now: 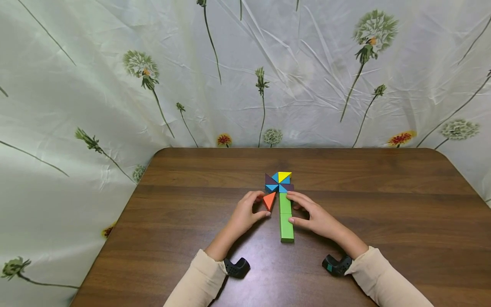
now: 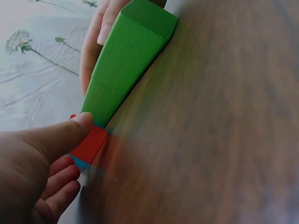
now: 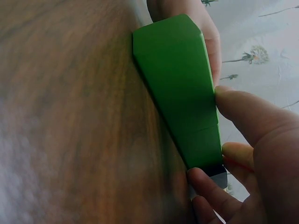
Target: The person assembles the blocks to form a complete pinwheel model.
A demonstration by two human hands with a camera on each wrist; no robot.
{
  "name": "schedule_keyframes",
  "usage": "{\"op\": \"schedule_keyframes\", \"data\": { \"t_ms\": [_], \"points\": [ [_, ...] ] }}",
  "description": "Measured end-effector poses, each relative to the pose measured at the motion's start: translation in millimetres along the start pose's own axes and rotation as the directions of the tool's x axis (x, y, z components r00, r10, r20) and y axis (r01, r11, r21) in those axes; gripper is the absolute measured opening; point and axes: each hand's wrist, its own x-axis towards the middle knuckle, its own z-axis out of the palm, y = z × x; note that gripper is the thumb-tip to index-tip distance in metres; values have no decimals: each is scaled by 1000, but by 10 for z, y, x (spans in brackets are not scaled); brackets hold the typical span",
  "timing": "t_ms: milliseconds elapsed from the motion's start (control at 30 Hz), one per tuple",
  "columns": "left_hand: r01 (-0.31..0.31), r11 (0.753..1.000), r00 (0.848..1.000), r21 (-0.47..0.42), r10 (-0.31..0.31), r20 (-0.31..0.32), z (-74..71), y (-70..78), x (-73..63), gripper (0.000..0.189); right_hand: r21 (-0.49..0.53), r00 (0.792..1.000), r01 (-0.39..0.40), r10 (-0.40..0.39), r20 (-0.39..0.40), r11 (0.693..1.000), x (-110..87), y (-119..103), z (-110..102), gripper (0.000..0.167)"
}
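Observation:
My left hand (image 1: 245, 212) pinches an orange triangular block (image 1: 269, 201) between thumb and fingers; in the left wrist view the thumb lies at the edge of that block. It is just left of two green rectangular blocks (image 1: 286, 228) set end to end in a column. My right hand (image 1: 317, 216) rests its thumb and fingertips along the column's right side, with the fingers loosely bent. At the column's far end several triangular blocks form a pinwheel: a yellow one (image 1: 284, 176), purple ones (image 1: 270, 179) and blue ones (image 1: 271, 187).
The blocks lie on a brown wooden table (image 1: 383, 204) with rounded far corners. Behind it hangs a pale curtain (image 1: 307, 85) printed with dandelions. Black devices (image 1: 238, 268) are worn at both wrists, below beige sleeves (image 1: 199, 277).

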Motion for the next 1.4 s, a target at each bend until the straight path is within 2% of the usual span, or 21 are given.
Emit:
{"op": "schedule_keyframes", "data": {
  "t_ms": [200, 667, 1000, 1400],
  "points": [
    [-1, 1000, 1000, -7, 1, -18, 17, 16, -5, 44, 5, 1000, 4, -4, 0, 1000, 3, 3, 0, 63],
    [60, 998, 997, -6, -60, -57, 153, 103, 91, 43, 9, 1000, -2, 2, 6, 1000, 5, -6, 7, 62],
    [82, 997, 992, -5, -82, -98, 207, 127, 124, 39, 24, 1000, 14, -14, -1, 1000, 2, -1, 20, 61],
    [102, 995, 990, -22, -104, -100, 191, 146, 130, 40, 17, 1000, 9, -9, -1, 1000, 3, -20, 19, 60]
  ]
}}
